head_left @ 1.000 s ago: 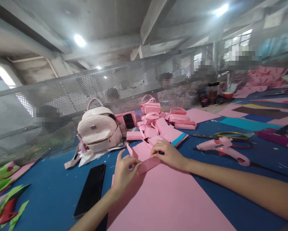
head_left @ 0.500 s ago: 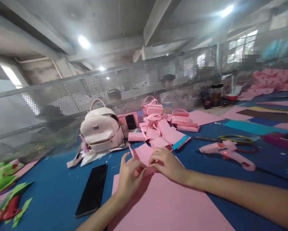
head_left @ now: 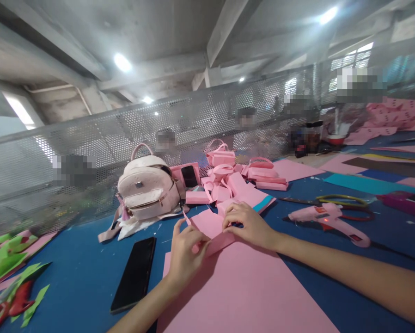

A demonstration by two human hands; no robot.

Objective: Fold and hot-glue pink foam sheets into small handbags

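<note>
A folded piece of pink paper is pinched between my two hands, above a large flat pink sheet. My left hand closes thumb and fingers on its left end. Farther right along the fold, my right hand grips it between thumb and fingertips. Part of the piece stands up behind the fingers. Just beyond lie several folded pink paper pieces, some shaped like small bags with handles. A pink hot glue gun rests to the right of my right hand.
Left of the sheet lies a black phone. Behind it stands a white backpack. Red-handled scissors and green scraps are at far left. Yellow-and-red-handled scissors and a teal strip lie right. A perforated metal screen borders the table.
My right hand has slid right and slightly up along the fold, away from my left hand. More of the pink piece shows between them. My left hand has stayed nearly in place.
</note>
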